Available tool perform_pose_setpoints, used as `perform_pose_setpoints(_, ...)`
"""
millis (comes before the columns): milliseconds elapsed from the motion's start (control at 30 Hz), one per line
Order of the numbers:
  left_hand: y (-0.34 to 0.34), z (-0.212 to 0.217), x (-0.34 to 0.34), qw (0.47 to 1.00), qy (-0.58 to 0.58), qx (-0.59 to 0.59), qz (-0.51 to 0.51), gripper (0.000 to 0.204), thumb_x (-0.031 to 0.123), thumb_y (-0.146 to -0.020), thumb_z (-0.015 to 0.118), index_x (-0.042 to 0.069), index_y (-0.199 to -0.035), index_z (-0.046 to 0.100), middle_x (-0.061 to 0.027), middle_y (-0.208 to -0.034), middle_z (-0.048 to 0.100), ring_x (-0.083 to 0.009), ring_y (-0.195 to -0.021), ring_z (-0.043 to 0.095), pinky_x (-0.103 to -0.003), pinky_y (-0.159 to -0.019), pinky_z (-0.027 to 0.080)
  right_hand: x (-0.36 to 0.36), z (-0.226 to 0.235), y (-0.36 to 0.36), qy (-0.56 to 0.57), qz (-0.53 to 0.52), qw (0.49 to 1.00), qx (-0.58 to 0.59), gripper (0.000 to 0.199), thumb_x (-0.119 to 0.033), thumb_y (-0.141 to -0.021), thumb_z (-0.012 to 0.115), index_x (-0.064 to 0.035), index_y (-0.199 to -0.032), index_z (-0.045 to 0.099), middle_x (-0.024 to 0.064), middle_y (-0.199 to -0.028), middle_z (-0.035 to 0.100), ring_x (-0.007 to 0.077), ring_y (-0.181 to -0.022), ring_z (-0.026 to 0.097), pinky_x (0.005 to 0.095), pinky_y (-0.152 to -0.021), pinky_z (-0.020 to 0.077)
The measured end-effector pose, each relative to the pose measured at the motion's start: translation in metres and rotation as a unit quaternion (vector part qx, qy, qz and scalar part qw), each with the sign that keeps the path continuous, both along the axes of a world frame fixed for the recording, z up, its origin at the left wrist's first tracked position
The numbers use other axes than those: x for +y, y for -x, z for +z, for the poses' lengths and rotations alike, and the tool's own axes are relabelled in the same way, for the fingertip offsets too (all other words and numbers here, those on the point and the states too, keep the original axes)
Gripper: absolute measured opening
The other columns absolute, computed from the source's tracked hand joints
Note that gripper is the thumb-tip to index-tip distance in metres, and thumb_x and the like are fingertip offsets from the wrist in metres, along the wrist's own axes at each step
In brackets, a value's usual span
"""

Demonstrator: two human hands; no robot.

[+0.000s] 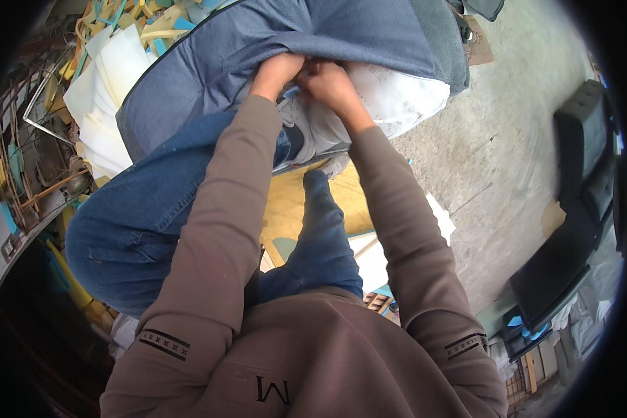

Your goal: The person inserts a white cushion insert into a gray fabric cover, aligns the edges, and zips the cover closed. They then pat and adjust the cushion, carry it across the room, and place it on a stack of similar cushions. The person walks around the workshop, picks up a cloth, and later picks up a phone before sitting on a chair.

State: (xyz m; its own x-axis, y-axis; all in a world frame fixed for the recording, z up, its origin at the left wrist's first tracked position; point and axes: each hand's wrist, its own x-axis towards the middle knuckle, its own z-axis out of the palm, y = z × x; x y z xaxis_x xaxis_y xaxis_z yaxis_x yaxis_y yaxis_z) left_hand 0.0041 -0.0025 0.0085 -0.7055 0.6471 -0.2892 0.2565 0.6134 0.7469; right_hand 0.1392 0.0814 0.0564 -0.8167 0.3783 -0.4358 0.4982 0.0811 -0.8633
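Both hands are at the edge of a blue-grey fabric cover (369, 31) on a bulky upholstered piece. My left hand (279, 74) is bent over that edge, its fingertips hidden in the folds, and it appears to grip the cloth. Close beside it, my right hand (329, 85) is closed with curled fingers at the same edge; the exact pinch is hard to see. Beneath the cover a white padded lining (404, 101) bulges out below and to the right of the hands. My bent left leg (146, 202) presses against the piece, the foot on its near side.
Foam offcuts (146, 21) and white sheets (111, 83) are piled at the far left. A yellow board (285, 209) lies under me. Concrete floor (494, 146) stretches right, toward black upholstered furniture (582, 146). Metal framing and clutter (35, 174) stand on the left.
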Motion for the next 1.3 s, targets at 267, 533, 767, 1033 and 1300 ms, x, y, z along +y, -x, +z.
perform_pose_setpoints(267, 0.004, -0.020, -0.007, 0.962, 0.075, 0.218, -0.148, 0.029, 0.027, -0.104, 0.062, 0.004, -0.118, 0.074, -0.0129, -0.124, 0.077, -0.0279, -0.110, 0.069, -0.043, -0.098, 0.053, 0.022, 0.091, -0.038, -0.524, 0.039, 0.817, 0.238, 0.032, -0.008, -0.085, 0.070, -0.0061, -0.117, 0.068, 0.0177, -0.126, 0.072, 0.0329, -0.123, 0.068, 0.0467, -0.102, 0.0515)
perform_pose_setpoints(533, -0.005, -0.016, -0.010, 0.990, 0.001, 0.133, -0.052, 0.036, 0.030, -0.101, 0.068, 0.010, -0.129, 0.075, -0.0193, -0.134, 0.075, -0.0333, -0.128, 0.067, -0.043, -0.113, 0.049, 0.060, 0.024, 0.032, -0.457, 0.149, 0.868, 0.122, 0.030, -0.011, -0.084, 0.072, -0.0095, -0.113, 0.079, 0.0121, -0.111, 0.079, 0.0321, -0.110, 0.074, 0.0443, -0.092, 0.0560)
perform_pose_setpoints(767, -0.037, 0.011, -0.013, 0.995, -0.074, -0.023, 0.060, 0.025, 0.019, -0.105, 0.064, 0.002, -0.120, 0.074, -0.0104, -0.099, 0.075, -0.0202, -0.087, 0.069, -0.035, -0.086, 0.054, 0.081, 0.028, 0.043, -0.243, 0.125, 0.961, -0.043, 0.041, -0.032, -0.089, 0.075, -0.0165, -0.126, 0.081, 0.0192, -0.117, 0.079, 0.0390, -0.114, 0.074, 0.0456, -0.099, 0.0576)
perform_pose_setpoints(1033, -0.053, -0.015, -0.020, 0.987, -0.043, -0.115, 0.101, 0.034, 0.014, -0.102, 0.059, -0.002, -0.131, 0.068, -0.0087, -0.090, 0.069, -0.0166, -0.080, 0.063, -0.032, -0.081, 0.053, 0.085, 0.014, 0.058, -0.156, 0.130, 0.971, -0.123, 0.040, -0.039, -0.092, 0.074, -0.0192, -0.125, 0.082, 0.0185, -0.119, 0.079, 0.0380, -0.116, 0.074, 0.0443, -0.102, 0.0569)
perform_pose_setpoints(1300, -0.050, -0.021, -0.008, 0.970, 0.009, -0.233, 0.063, 0.035, 0.010, -0.097, 0.060, -0.002, -0.129, 0.068, -0.0100, -0.088, 0.070, -0.0173, -0.080, 0.064, -0.033, -0.078, 0.052, 0.082, 0.017, 0.055, -0.171, 0.140, 0.961, -0.166, 0.041, -0.036, -0.089, 0.074, -0.0210, -0.125, 0.082, 0.0187, -0.118, 0.079, 0.0372, -0.115, 0.075, 0.0453, -0.101, 0.0581)
